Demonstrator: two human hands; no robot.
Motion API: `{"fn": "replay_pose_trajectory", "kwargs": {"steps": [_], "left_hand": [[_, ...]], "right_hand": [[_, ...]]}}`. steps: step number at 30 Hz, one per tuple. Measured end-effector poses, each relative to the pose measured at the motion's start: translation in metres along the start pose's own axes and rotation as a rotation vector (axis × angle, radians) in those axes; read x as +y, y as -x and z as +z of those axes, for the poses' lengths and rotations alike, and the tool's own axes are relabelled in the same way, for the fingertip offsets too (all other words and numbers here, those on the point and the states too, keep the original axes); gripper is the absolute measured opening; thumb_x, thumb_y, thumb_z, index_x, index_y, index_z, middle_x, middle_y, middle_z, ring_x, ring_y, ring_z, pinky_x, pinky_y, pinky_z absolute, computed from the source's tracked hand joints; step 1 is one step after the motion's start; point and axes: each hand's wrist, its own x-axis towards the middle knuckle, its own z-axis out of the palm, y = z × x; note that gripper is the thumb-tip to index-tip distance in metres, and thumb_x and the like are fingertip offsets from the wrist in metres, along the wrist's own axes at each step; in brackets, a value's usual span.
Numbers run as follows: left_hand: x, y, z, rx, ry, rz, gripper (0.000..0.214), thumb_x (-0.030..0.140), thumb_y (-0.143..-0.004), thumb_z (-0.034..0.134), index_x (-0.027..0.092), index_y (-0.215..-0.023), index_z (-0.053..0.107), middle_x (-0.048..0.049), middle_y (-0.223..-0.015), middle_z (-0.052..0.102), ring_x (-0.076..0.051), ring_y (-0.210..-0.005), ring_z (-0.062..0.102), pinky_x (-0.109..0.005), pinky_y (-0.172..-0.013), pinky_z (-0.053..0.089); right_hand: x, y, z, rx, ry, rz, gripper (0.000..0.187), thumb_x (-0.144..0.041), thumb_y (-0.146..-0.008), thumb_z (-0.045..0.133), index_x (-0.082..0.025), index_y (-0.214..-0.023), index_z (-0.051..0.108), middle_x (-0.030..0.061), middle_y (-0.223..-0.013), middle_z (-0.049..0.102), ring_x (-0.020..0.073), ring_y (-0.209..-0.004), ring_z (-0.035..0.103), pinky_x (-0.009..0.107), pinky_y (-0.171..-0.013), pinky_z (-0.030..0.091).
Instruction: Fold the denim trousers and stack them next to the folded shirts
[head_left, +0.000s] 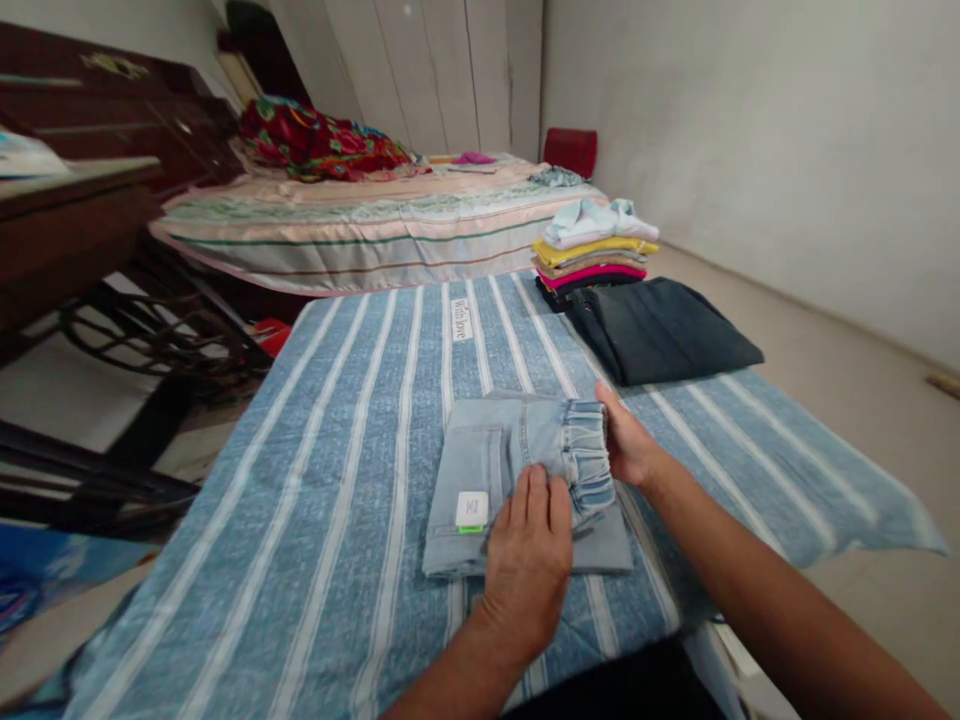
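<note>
A pair of light blue jeans [472, 460] lies folded in front of me, its gathered elastic waistband turned to the right. It bears a white and green label [472, 510] on its left part. My left hand [529, 550] rests on top of the fold, palm down, with its fingers stretched over the denim beside the waistband. At the right end, my right hand [630, 440] grips the waistband's edge; some of its fingers are hidden behind the cloth. Under the jeans is a blue cloth with white stripes [337, 440].
Folded dark trousers [667, 330] lie at the back right, by a stack of folded clothes [592, 250]. Beyond stands a bed [360, 235] with a red floral blanket [322, 140]. A dark wooden table [75, 200] with a metal frame is on the left.
</note>
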Motion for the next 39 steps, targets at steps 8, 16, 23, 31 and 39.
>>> {"fn": "replay_pose_trajectory", "kwargs": {"steps": [8, 16, 23, 31, 39], "left_hand": [[-0.004, 0.002, 0.007, 0.057, -0.012, 0.097, 0.037, 0.006, -0.084, 0.034, 0.008, -0.116, 0.054, -0.0207, -0.122, 0.057, -0.03, -0.11, 0.057, -0.041, -0.083, 0.05], [-0.009, 0.008, 0.01, -0.109, 0.036, 0.096, 0.044, 0.014, -0.083, 0.041, 0.013, -0.126, 0.05, -0.0158, -0.132, 0.051, -0.029, -0.122, 0.048, -0.041, -0.093, 0.044], [-0.01, 0.017, 0.014, -0.134, 0.066, 0.039, 0.046, 0.023, -0.087, 0.04, 0.016, -0.132, 0.045, -0.0118, -0.14, 0.045, -0.025, -0.129, 0.04, -0.044, -0.101, 0.035], [-0.004, 0.024, 0.016, -0.12, 0.102, -0.005, 0.052, 0.046, -0.089, 0.043, 0.019, -0.134, 0.041, -0.0116, -0.145, 0.039, -0.026, -0.134, 0.032, -0.055, -0.105, 0.028], [-0.032, -0.023, -0.011, -0.202, 0.289, -0.158, 0.04, 0.025, -0.092, 0.033, 0.011, -0.126, 0.048, -0.0126, -0.128, 0.056, -0.019, -0.119, 0.051, -0.039, -0.101, 0.041]], "right_hand": [[-0.006, -0.001, -0.01, 0.135, 0.141, -0.245, 0.034, -0.043, -0.077, 0.065, -0.017, -0.098, 0.065, 0.002, -0.075, 0.069, 0.0149, -0.064, 0.063, 0.026, -0.06, 0.05], [-0.009, -0.004, -0.018, 0.35, 0.495, -0.519, 0.039, -0.04, -0.065, 0.072, -0.015, -0.094, 0.064, -0.0021, -0.062, 0.061, 0.0118, -0.051, 0.054, 0.024, -0.048, 0.042], [0.007, 0.025, 0.008, 0.393, 1.482, -1.145, 0.038, -0.038, -0.088, 0.046, -0.016, -0.116, 0.059, 0.0118, -0.119, 0.061, 0.0245, -0.117, 0.051, 0.042, -0.1, 0.038], [0.037, 0.005, -0.01, 0.271, 1.884, -0.892, 0.057, -0.047, -0.091, 0.038, -0.01, -0.135, 0.044, 0.0161, -0.14, 0.043, 0.028, -0.133, 0.031, 0.05, -0.108, 0.026], [0.037, 0.016, 0.015, 0.381, 1.777, -1.022, 0.046, -0.038, -0.095, 0.029, -0.013, -0.126, 0.053, 0.014, -0.132, 0.052, 0.0246, -0.128, 0.04, 0.049, -0.107, 0.029]]}}
